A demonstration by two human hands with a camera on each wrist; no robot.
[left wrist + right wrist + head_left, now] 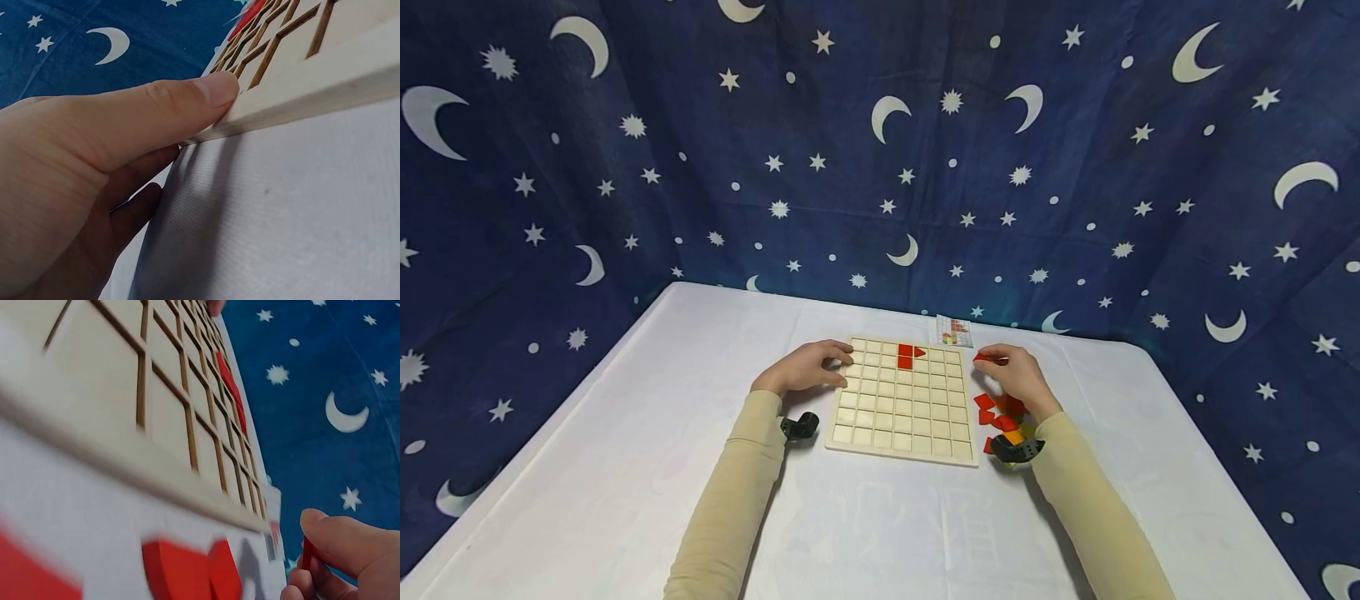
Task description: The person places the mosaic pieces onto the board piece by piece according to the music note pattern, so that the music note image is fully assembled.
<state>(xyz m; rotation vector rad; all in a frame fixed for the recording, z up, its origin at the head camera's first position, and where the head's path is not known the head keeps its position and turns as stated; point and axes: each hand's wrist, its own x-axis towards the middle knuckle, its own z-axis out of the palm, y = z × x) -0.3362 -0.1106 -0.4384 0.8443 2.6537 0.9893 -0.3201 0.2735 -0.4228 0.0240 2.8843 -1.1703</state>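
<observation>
A pale wooden grid board (887, 455) lies on the table, with two red squares (905, 357) and a red triangle (920, 352) in its far cells. My left hand (805, 367) rests at the board's left edge, the straight thumb (219, 89) touching its rim and the other fingers loosely bent beside it. Past the right edge, my right hand (1018, 375) pinches a thin red tile (307, 555) between thumb and fingers, above the table. The fingers hide part of the tile, so its full shape cannot be told.
Loose red tiles (985, 403) lie right of the board, with orange (1015, 436) and yellow-green pieces partly under the right wrist. A printed pattern card (955, 331) lies behind the board. A dark blue star-and-moon cloth (850, 233) hangs behind the white table (880, 533).
</observation>
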